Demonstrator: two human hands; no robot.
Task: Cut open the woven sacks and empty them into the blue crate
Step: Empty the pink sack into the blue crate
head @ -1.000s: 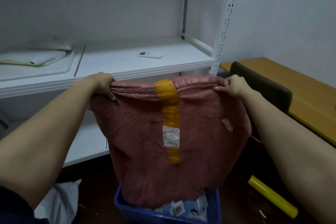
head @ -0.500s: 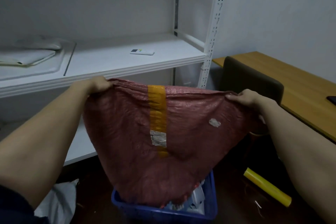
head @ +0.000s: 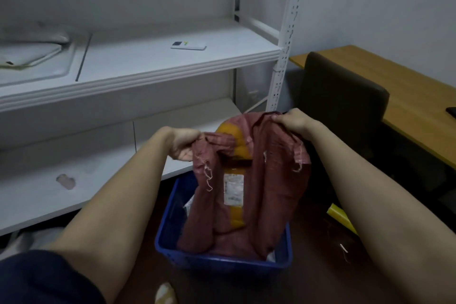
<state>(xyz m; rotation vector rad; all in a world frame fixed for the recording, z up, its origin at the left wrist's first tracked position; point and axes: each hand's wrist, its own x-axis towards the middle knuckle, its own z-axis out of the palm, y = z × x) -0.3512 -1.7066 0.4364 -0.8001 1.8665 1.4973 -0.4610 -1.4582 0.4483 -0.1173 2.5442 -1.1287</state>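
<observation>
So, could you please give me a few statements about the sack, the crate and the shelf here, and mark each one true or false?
1. The left hand and the right hand each grip the top of the red woven sack. True.
2. The sack's lower end hangs inside the blue crate. True.
3. The white remote lies in the crate. False: it lies on the upper shelf.
4. The tape strip on the sack is green. False: it is orange-yellow.
</observation>
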